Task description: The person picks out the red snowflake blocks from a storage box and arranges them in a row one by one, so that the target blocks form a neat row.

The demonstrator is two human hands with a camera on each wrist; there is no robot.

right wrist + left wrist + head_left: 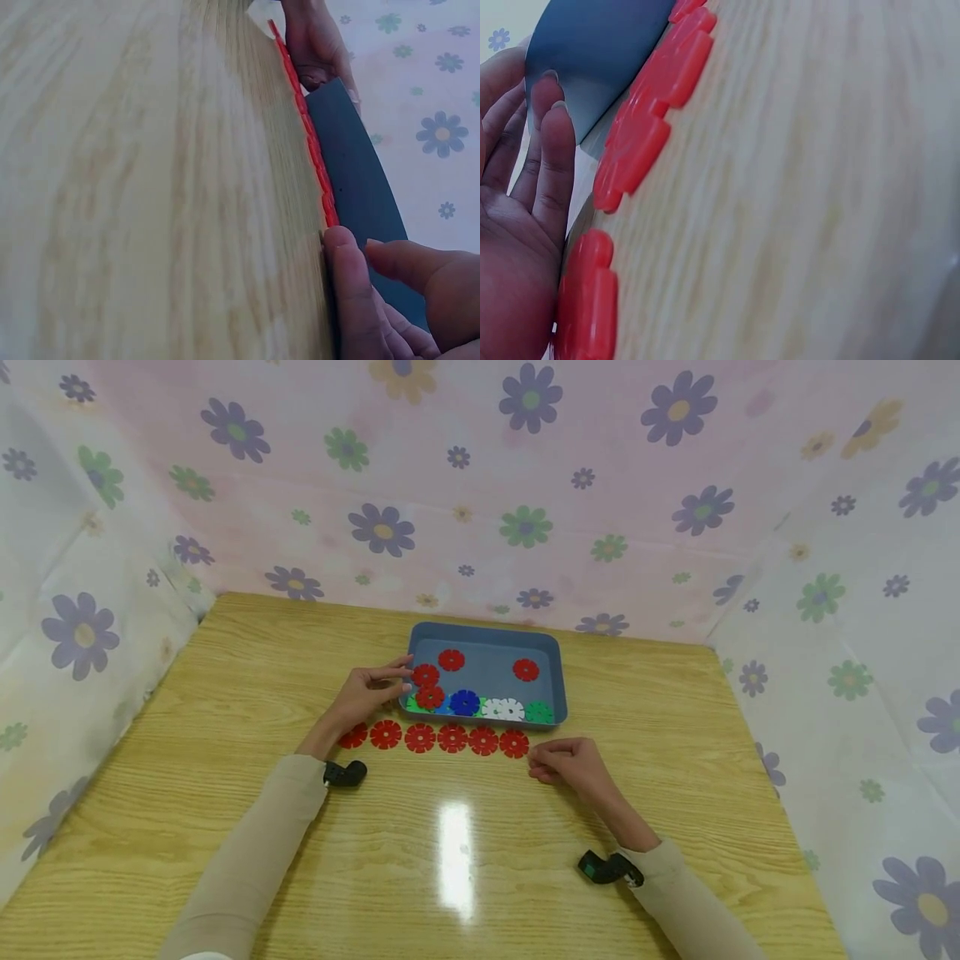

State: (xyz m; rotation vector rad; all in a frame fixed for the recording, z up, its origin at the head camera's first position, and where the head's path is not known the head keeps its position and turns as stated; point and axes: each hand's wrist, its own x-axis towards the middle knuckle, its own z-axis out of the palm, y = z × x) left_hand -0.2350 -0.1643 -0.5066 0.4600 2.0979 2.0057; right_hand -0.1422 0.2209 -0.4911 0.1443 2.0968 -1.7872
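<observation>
Beige sleeves (247, 852), right hand (576, 767) loose beside red discs (452, 739), left hand (363, 693) relaxed by tray (487, 664)

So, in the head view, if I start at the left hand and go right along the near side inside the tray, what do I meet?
Left hand → red piece → dark blue piece → white pieces → green piece.

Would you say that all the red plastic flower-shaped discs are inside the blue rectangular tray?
No, a row of red flower-shaped discs lies on the wood-grain table, just outside the blue rectangular tray.
</observation>
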